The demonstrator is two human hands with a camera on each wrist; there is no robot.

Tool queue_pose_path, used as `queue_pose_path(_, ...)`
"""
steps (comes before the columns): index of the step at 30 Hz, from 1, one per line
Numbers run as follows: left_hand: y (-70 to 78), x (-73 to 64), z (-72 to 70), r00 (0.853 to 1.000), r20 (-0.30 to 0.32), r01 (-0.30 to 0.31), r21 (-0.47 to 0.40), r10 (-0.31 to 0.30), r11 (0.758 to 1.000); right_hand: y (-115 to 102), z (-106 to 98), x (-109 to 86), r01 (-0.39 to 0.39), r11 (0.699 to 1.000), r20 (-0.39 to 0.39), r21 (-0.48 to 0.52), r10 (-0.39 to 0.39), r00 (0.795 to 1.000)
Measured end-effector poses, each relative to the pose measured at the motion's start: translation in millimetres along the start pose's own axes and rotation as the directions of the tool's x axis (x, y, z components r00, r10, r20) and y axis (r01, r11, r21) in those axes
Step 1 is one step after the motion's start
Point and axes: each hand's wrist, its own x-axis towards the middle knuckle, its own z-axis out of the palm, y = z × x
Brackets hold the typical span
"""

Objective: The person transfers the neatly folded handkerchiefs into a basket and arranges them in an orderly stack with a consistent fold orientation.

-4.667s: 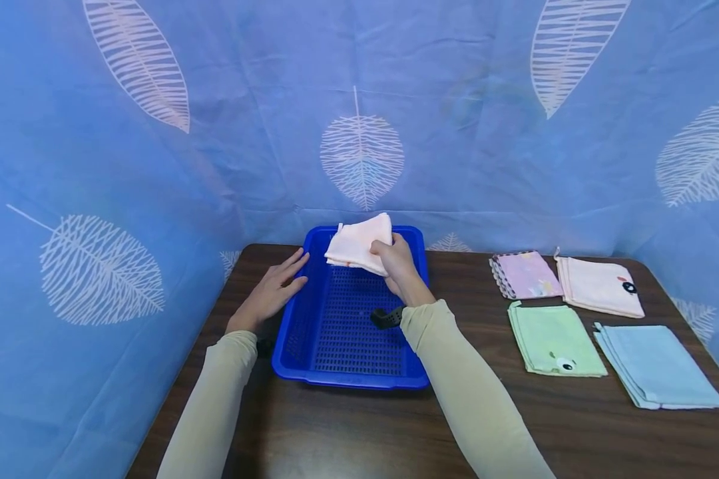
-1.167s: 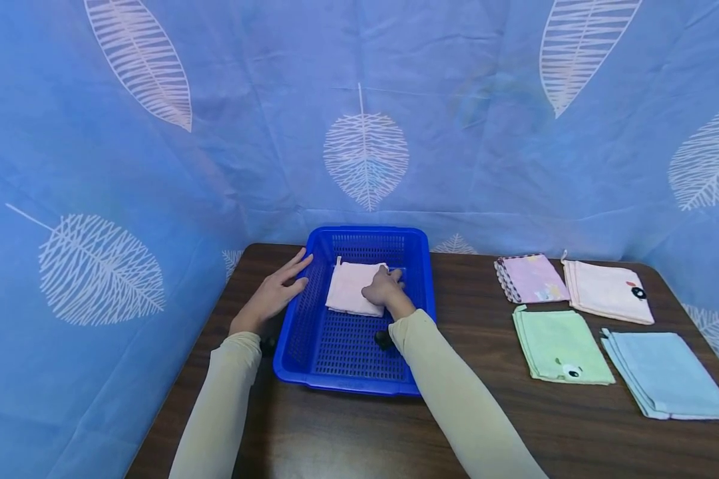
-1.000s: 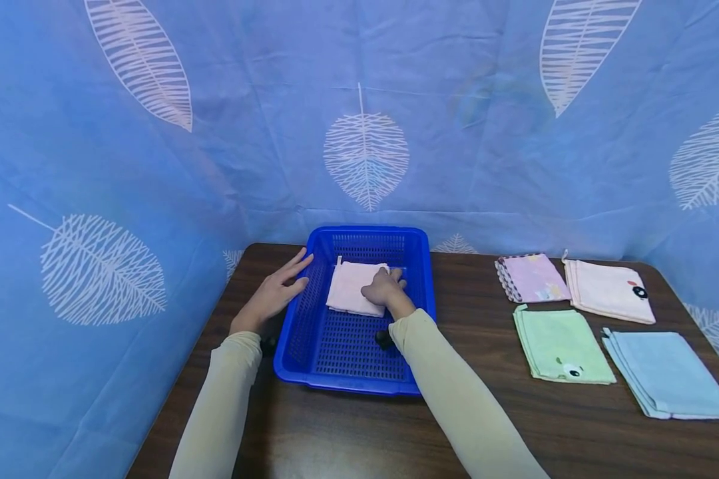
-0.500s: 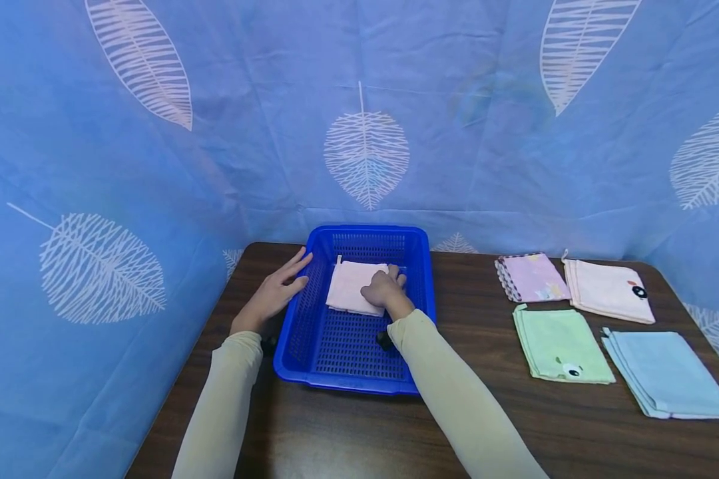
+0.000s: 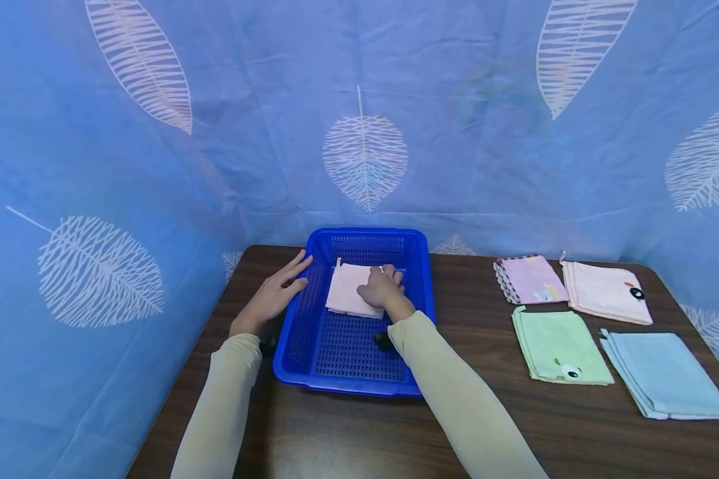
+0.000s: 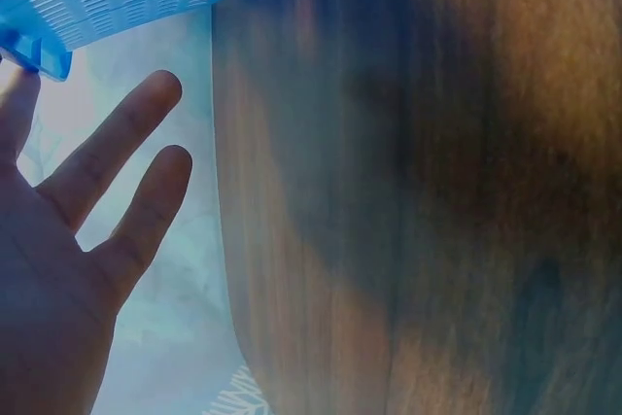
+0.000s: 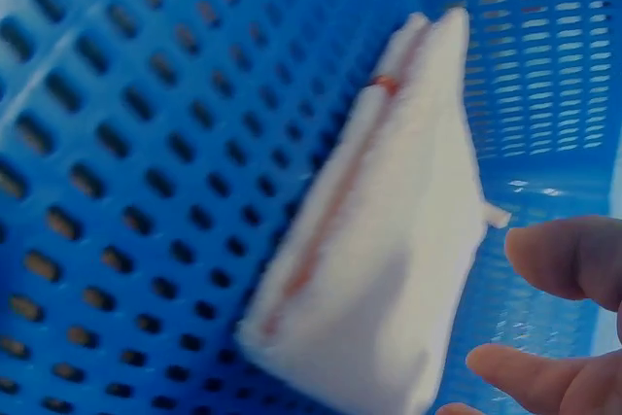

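Note:
A folded pale pink hand towel (image 5: 346, 293) lies flat on the floor of the blue plastic basket (image 5: 347, 384), toward its far end. My right hand (image 5: 380, 287) is over the towel's right edge, fingers apart and relaxed. In the right wrist view its fingers (image 7: 569, 255) are beside the towel (image 7: 379, 240), with a gap between fingertips and cloth; red stitching shows along the folded layers. My left hand (image 5: 271, 296) has its fingers spread at the basket's left rim. In the left wrist view one fingertip of the left hand (image 6: 87, 230) meets the basket's edge.
On the dark wooden table (image 5: 335, 439), to the right, lie a folded pink towel with a checked border (image 5: 532, 279), a pale towel with a black eye (image 5: 605, 291), a green towel (image 5: 560, 346) and a light blue towel (image 5: 668, 374). A leaf-patterned blue curtain (image 5: 263, 146) stands behind.
The pale pink towel, earlier held above the basket by the right hand, now lies inside it. In the last half second the right fingers shifted slightly left; the left hand stayed at the rim.

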Motion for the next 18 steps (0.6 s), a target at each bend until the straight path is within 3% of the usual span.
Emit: queue_pose_path(18,4.6,-5.7,-6.2,1.000,-0.006,0.003,0.122,-0.002,0.992,-21,-10,-15.1,0.113,0.993,0.003,0.037,-0.113,0.994)
